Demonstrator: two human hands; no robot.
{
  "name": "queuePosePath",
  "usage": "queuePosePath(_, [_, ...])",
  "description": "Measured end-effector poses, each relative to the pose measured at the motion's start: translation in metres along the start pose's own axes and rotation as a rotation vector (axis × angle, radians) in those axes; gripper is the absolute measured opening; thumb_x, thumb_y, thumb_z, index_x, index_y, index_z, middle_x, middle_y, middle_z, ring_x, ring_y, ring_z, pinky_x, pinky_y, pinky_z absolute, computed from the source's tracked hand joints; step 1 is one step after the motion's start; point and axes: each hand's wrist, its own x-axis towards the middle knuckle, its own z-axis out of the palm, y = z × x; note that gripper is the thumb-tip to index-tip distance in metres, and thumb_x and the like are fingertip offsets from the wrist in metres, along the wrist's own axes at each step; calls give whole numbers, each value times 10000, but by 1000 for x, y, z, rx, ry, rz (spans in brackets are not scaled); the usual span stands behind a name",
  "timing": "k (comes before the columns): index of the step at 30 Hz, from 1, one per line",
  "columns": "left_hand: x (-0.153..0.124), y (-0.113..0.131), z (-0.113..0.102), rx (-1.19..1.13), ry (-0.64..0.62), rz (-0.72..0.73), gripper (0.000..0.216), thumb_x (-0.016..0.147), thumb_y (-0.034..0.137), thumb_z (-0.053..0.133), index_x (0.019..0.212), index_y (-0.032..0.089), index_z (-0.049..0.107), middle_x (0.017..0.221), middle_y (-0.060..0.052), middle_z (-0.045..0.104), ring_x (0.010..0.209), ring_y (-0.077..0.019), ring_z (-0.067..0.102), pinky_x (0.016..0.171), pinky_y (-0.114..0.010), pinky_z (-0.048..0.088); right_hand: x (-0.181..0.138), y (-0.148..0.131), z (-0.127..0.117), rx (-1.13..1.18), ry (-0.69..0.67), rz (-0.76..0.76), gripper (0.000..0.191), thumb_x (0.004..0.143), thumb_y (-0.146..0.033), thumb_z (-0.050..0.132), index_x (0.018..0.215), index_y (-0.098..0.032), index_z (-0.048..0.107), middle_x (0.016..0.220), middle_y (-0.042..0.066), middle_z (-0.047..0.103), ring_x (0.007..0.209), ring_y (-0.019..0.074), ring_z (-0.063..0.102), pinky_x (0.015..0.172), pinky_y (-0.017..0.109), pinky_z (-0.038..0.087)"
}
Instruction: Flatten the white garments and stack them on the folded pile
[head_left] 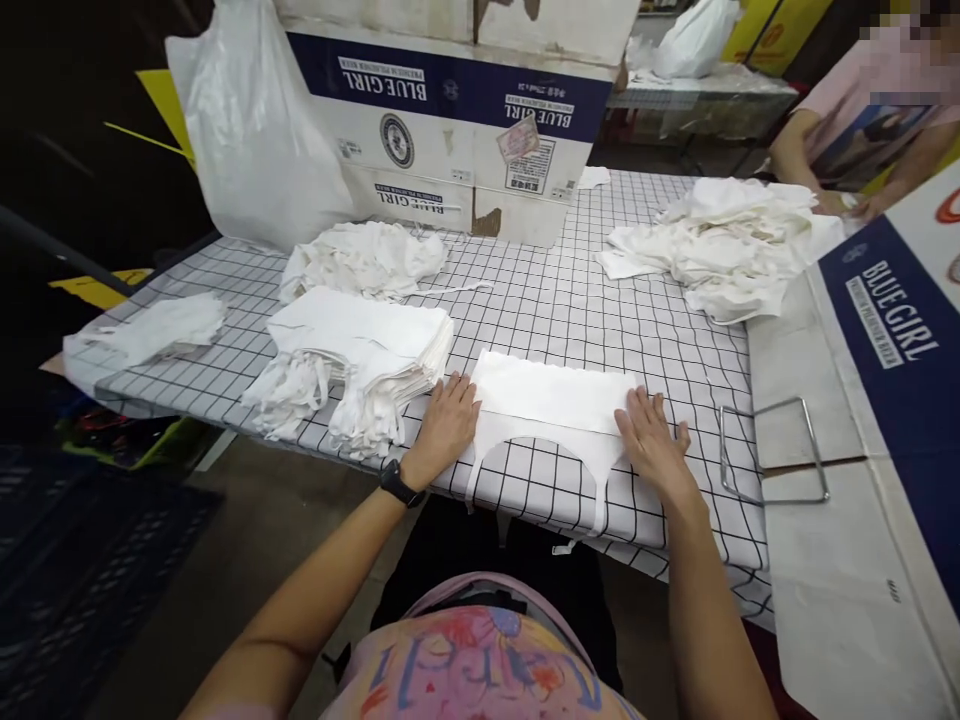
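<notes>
A white strappy garment, like a camisole or bra top (551,395), lies flat on the checked tablecloth with its thin straps hanging toward the front edge. My left hand (448,425) rests on its left side, fingers stretched out flat. On the opposite side my right hand (652,438) presses the garment's right edge, fingers extended and the thumb apart. Neither hand grips the cloth. Just left of my left hand sits a neat stack of similar white garments (360,335), straps bunched at its near side.
Behind the stack is a loose white heap (367,258); a larger one (727,240) lies at the back right. Cardboard boxes (465,130) stand at the back and right (810,400). A wire frame (776,450) lies at right. Another person (862,130) is at far right.
</notes>
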Motion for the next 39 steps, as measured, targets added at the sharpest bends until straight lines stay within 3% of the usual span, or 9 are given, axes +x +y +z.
queuePosePath(5, [28, 9, -2, -35, -86, 155, 584, 1094, 466, 238, 1620, 235, 342, 1725, -73, 226, 1621, -272, 159, 1311, -596, 162, 13, -10, 0, -3, 42, 6, 797, 1045, -631, 115, 1681, -159, 196, 1753, 102, 111, 1627, 288, 8, 1250, 675, -11])
queuePosePath(9, [41, 4, 3, -47, -207, 85, 719, 1058, 637, 217, 1666, 255, 182, 1742, -62, 86, 1630, -280, 92, 1289, -680, 69, 19, -10, 4, -38, -43, 15, 799, 1040, -637, 165, 1679, -158, 201, 1751, 114, 103, 1625, 309, 33, 1238, 698, -24])
queuePosePath(13, [34, -6, 5, -70, -184, 52, 767, 1048, 658, 190, 1677, 226, 108, 1743, -58, 49, 1633, -264, 58, 1305, -644, 41, 1, -1, 5, 34, 36, -18, 760, 1048, -641, 162, 1673, -216, 241, 1748, 92, 149, 1625, 298, 46, 1240, 698, -10])
queuePosePath(18, [32, 5, 0, -56, -146, 16, 771, 1058, 627, 203, 1677, 179, 99, 1742, -102, 63, 1632, -285, 44, 1304, -646, 29, -24, 7, -7, 199, 177, -5, 702, 1059, -610, 230, 1651, -246, 326, 1732, 81, 227, 1617, 298, 123, 1267, 628, 171])
queuePosePath(21, [42, 27, 0, -63, -112, 166, 700, 1075, 582, 200, 1673, 221, 155, 1747, -65, 38, 1633, -270, -4, 1306, -635, 12, -18, 6, -13, 213, 191, 8, 723, 1068, -586, 197, 1655, -182, 313, 1729, 86, 230, 1620, 267, 106, 1288, 560, 174])
queuePosePath(25, [50, 42, 4, -103, -207, 351, 665, 1069, 612, 230, 1663, 318, 178, 1747, 2, 31, 1632, -267, -6, 1302, -646, 27, -3, 1, -10, 101, 34, 1, 751, 1066, -601, 139, 1675, -171, 228, 1745, 70, 148, 1625, 263, 22, 1277, 621, 38])
queuePosePath(28, [46, 27, 9, -107, -246, 269, 724, 1047, 670, 220, 1667, 305, 135, 1745, -22, 61, 1631, -289, 34, 1284, -684, 42, -1, -2, -3, 24, -38, -38, 771, 1061, -625, 127, 1685, -176, 173, 1749, 81, 104, 1625, 276, 19, 1256, 655, -27])
queuePosePath(34, [34, -15, 11, -27, -180, 92, 772, 1033, 693, 208, 1675, 282, 93, 1747, -51, 45, 1630, -302, 48, 1280, -683, 37, -6, -2, 1, -2, -18, -85, 729, 1064, -625, 122, 1686, -249, 177, 1752, 56, 122, 1626, 276, 30, 1244, 684, -38])
queuePosePath(39, [26, -12, 11, 6, -139, 10, 804, 1036, 676, 182, 1679, 203, 89, 1742, -89, 70, 1627, -315, 84, 1286, -666, 126, -38, 2, -3, 131, 198, -60, 663, 1070, -597, 222, 1638, -274, 340, 1725, 59, 264, 1616, 282, 144, 1263, 667, 57])
